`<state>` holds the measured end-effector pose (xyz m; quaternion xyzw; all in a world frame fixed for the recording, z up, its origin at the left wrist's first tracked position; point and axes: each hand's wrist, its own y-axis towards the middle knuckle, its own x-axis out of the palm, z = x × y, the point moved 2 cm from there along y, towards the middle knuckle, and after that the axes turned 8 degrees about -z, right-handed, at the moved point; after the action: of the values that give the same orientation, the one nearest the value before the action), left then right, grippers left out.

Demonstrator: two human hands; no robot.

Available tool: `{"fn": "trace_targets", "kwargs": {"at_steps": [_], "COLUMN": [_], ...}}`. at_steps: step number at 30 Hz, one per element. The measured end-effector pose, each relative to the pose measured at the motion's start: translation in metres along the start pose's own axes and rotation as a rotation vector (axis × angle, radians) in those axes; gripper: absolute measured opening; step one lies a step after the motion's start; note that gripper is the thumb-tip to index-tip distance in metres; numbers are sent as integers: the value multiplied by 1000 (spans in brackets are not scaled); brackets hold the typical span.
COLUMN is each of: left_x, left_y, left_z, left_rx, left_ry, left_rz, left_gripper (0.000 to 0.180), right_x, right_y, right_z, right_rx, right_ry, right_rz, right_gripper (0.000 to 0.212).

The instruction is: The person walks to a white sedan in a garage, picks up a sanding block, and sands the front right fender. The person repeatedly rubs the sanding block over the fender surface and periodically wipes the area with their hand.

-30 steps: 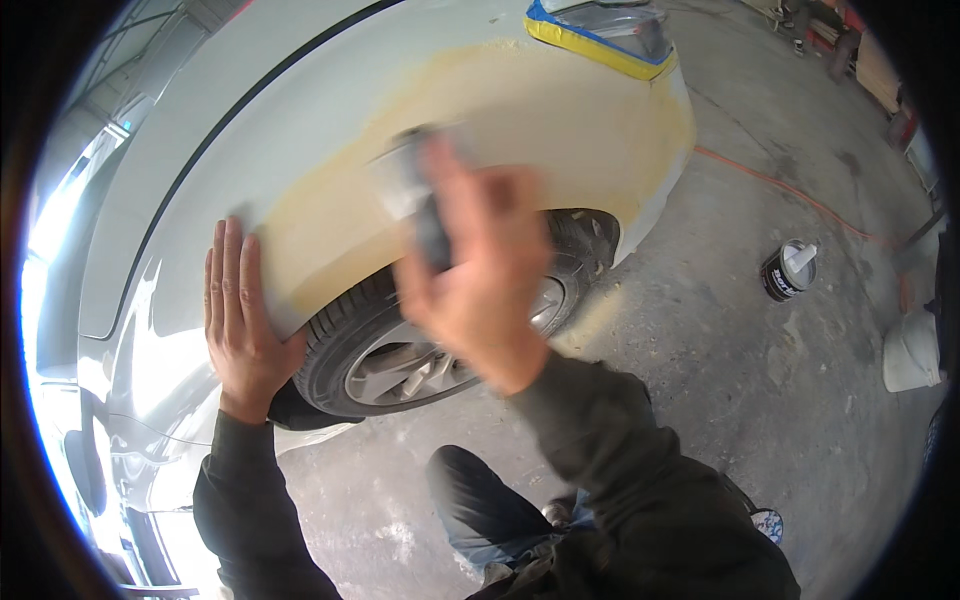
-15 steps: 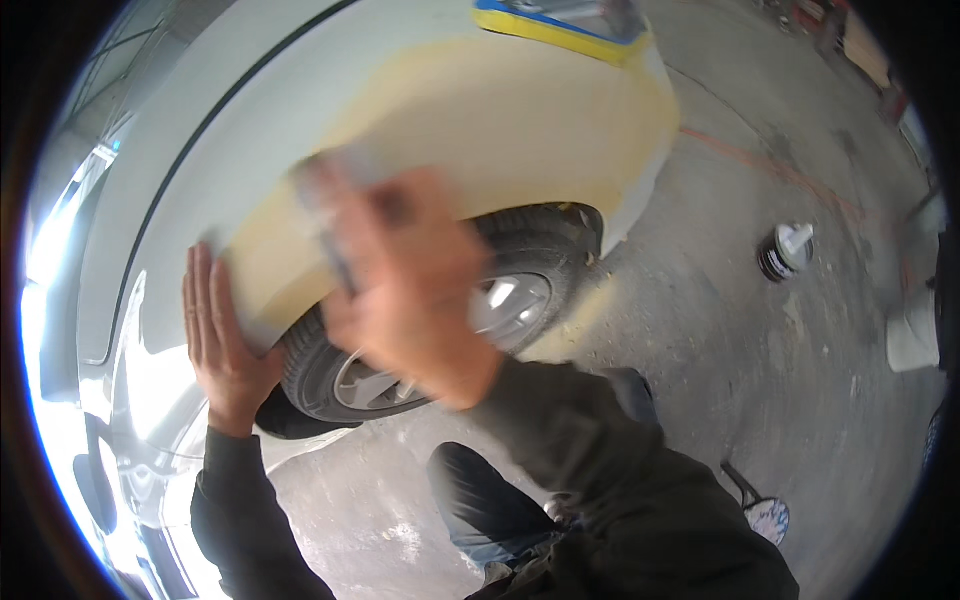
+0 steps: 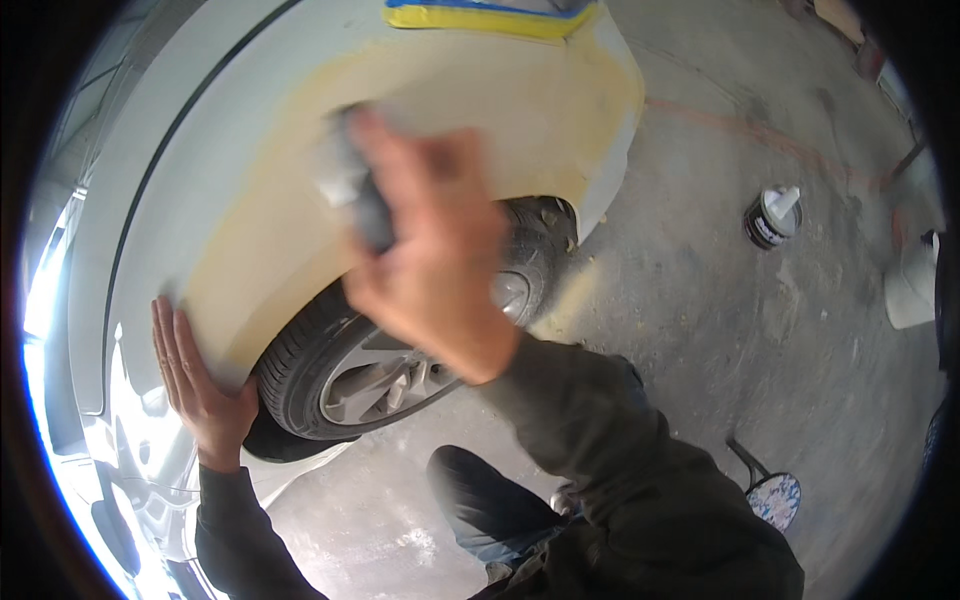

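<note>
My right hand (image 3: 445, 250), smeared by motion, is closed around a dark and grey sanding block (image 3: 355, 175). It is over the pale fender (image 3: 290, 210) of a car, above the wheel arch; whether the block touches the panel is hard to tell. Beige-yellow filler or primer covers much of this panel. My left hand (image 3: 205, 405) lies flat on the bodywork beside the arch, fingers stretched out and the thumb near the tyre. Below the arch is the wheel (image 3: 385, 385), with a black tyre and silver spokes, partly hidden by my right hand and forearm.
Yellow and blue masking tape (image 3: 480, 20) edges the panel's top. On the concrete floor to the right stands a dark can (image 3: 772, 218) with something white sticking up from it. A white bucket (image 3: 908, 292) is at the far right. A round, patterned thing with a dark handle (image 3: 773, 500) lies lower right.
My right hand and the block have shifted slightly right and up across the panel. My left hand appears lower and further left, as the whole view has shifted too.
</note>
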<state>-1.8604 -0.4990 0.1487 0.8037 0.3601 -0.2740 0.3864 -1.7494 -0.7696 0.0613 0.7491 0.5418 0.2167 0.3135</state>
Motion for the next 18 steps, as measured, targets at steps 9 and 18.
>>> {"fn": "trace_targets", "kwargs": {"at_steps": [9,18], "left_x": [0,2], "left_y": [-5,-7], "left_z": [-3,-7], "left_rx": [-24,-6], "left_ry": [-21,9], "left_rz": [-20,-17], "left_gripper": [94,91], "right_x": [-54,-49], "right_y": [-16,-9], "right_z": [147,143], "right_rx": [311,122], "right_ry": [221,145], "right_rz": [251,219], "right_gripper": [62,65]}}
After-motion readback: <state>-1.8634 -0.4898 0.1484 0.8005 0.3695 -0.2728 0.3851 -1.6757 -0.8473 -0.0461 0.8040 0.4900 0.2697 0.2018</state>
